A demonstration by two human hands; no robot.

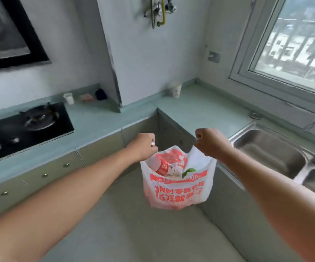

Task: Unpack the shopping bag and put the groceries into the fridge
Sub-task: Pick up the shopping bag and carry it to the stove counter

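Observation:
A white plastic shopping bag (177,191) with red print hangs in the air over the floor, in the corner between the counters. My left hand (143,146) is shut on its left handle and my right hand (209,141) is shut on its right handle, so the mouth is held apart. Inside the bag lies a bottle with a red label (165,167), and beside it something green (188,172). The rest of the contents is hidden. No fridge is in view.
A green L-shaped counter (100,118) wraps the corner. On its left sits a black gas hob (26,127), on its right a steel double sink (273,148) with a tap. Cups (176,89) stand at the back wall. A window (292,44) is at right.

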